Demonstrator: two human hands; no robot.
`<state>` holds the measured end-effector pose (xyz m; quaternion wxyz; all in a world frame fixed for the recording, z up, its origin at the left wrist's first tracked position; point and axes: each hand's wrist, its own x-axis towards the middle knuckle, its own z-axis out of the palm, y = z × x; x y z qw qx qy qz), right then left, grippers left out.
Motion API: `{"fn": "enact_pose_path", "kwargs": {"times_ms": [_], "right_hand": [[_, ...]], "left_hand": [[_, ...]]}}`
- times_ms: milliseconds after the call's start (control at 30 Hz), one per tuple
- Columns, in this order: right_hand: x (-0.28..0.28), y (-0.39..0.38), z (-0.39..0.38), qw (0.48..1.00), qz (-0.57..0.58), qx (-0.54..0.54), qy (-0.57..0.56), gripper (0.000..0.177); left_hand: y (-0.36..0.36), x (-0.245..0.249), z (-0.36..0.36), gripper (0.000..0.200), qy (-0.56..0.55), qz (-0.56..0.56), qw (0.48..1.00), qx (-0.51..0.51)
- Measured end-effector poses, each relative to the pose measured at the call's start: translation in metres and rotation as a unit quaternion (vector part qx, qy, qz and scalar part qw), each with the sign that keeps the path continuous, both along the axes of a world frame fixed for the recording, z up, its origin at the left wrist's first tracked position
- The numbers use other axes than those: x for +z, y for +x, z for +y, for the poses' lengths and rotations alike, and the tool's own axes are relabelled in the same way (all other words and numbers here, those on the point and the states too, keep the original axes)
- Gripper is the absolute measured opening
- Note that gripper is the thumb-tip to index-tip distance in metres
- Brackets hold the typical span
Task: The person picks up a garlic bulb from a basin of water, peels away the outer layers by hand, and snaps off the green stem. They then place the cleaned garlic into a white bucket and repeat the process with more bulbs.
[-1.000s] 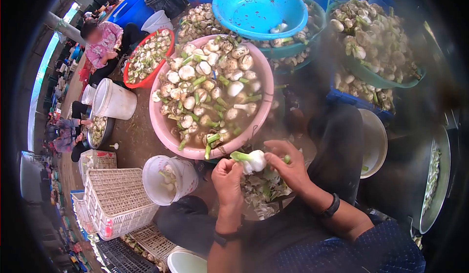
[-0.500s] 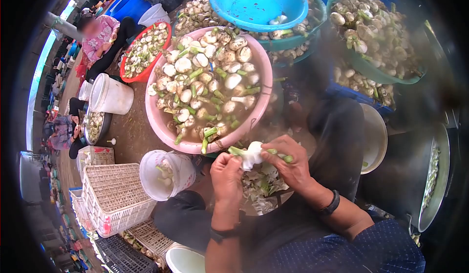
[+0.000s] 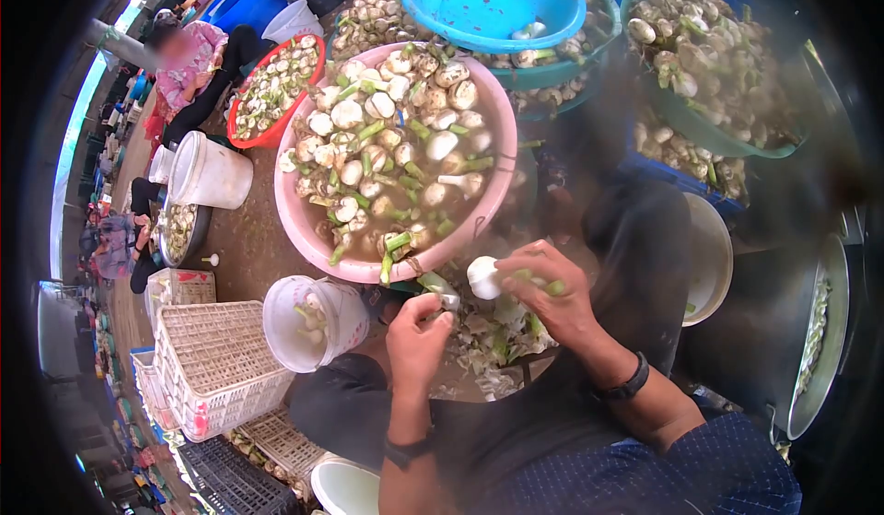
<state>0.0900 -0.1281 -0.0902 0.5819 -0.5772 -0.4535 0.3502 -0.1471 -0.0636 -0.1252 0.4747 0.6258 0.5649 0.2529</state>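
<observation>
My right hand (image 3: 545,292) grips a white peeled bulb (image 3: 482,277) just below the rim of the pink basin (image 3: 296,225). Green scraps stick out between its fingers. My left hand (image 3: 416,333) is a little lower and to the left, fingers pinched on a short green stalk end (image 3: 436,286) that is apart from the bulb. Beneath both hands lies a pile of peelings (image 3: 502,333). The pink basin holds murky water with several white bulbs and green stalks.
A white bucket (image 3: 311,323) with a few bulbs stands left of my knee, white crates (image 3: 214,368) beyond it. Blue basin (image 3: 493,4), teal basins (image 3: 714,142) of unpeeled bulbs and a red basin (image 3: 276,91) surround me. A person in pink (image 3: 189,59) sits far left.
The bulb and its green stalk have come apart: my right hand lifted the white bulb slightly right, and my left hand dropped lower left with the stalk end.
</observation>
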Motion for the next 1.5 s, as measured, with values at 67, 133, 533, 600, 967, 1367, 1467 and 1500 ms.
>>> {"fn": "enact_pose_path", "kwargs": {"times_ms": [67,133,533,600,967,1367,1467,1500], "right_hand": [[-0.001,-0.002,0.002,0.997,-0.077,0.012,0.029,0.026],[-0.004,-0.007,0.002,0.993,-0.108,0.02,0.031,0.029],[-0.012,-0.006,0.0,0.975,-0.204,0.047,0.077,0.039],[-0.012,-0.006,0.0,0.974,-0.207,0.052,0.079,0.038],[0.001,0.007,0.001,0.985,0.021,0.162,0.056,0.026],[-0.017,0.012,0.002,0.893,0.432,0.024,-0.126,0.029],[-0.023,0.01,0.003,0.888,0.442,0.011,-0.127,0.029],[-0.025,0.011,0.002,0.886,0.446,0.012,-0.128,0.029]], "left_hand": [[0.02,0.027,-0.006,0.04,0.022,-0.01,1.0,-0.002],[0.038,0.05,-0.01,0.04,-0.003,-0.068,0.998,0.015],[0.058,0.05,0.001,0.007,0.354,0.145,0.919,-0.098],[0.06,0.05,0.003,0.006,0.33,0.16,0.926,-0.09],[0.015,0.032,0.028,0.009,-0.108,-0.016,0.994,-0.001],[-0.013,0.087,-0.002,0.007,-0.239,-0.074,0.953,-0.171],[-0.023,0.109,-0.005,0.006,-0.224,-0.134,0.94,-0.221],[-0.028,0.113,-0.004,0.006,-0.208,-0.17,0.932,-0.244]]}}
